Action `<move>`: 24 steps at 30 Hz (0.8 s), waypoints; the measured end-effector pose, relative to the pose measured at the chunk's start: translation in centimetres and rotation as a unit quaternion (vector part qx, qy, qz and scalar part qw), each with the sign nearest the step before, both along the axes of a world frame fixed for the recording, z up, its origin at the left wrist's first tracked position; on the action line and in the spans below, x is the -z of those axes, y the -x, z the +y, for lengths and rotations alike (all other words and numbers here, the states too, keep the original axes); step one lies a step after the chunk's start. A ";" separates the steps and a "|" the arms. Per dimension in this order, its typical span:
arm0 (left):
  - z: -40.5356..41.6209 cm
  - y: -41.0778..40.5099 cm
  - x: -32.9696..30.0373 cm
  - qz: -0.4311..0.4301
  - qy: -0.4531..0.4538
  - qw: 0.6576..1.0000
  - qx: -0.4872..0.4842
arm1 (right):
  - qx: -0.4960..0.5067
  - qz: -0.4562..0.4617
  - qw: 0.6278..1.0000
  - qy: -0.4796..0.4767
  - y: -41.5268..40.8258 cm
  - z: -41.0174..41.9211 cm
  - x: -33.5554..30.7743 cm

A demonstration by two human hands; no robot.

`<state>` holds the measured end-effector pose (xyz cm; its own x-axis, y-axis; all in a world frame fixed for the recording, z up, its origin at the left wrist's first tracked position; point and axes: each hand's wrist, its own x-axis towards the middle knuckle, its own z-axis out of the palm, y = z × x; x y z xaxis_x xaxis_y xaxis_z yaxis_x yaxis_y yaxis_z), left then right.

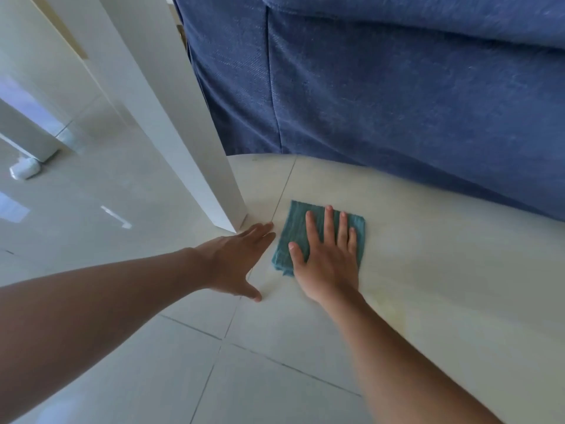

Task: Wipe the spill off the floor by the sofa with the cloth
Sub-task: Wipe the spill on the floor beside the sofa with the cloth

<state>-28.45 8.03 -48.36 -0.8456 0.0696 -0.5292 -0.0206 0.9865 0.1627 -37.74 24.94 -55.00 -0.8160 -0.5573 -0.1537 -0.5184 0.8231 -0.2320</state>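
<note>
Currently my right hand presses flat on the cloth beside the sofa; left hand spread empty on the floor. Faint yellowish smear remains, so wiping looks unfinished.

The cloth is being pressed flat on the tiled floor under the right hand, in front of the sofa. The left hand is being rested on the floor just left of the cloth, its fingertips near the foot of the table leg. The table leg is being kept left of the sofa's corner.
</note>
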 end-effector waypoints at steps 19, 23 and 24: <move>1.1 4.5 -0.1 -0.030 0.069 0.983 0.169 | 0.051 -0.030 0.997 0.058 -12.3 6.7 -0.5; 3.7 8.0 -0.3 -0.038 0.055 0.981 0.185 | 0.029 -0.028 0.997 0.062 -12.2 8.0 -0.5; 4.2 8.6 -0.2 -0.046 0.057 0.979 0.192 | 0.023 -0.026 0.997 0.062 -12.1 8.6 -0.5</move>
<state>-37.02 12.23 -48.19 -0.7171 0.3099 -0.6243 0.3462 0.9358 0.0669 -25.61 33.52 -54.53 -0.8336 -0.5370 -0.1295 -0.4656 0.8091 -0.3586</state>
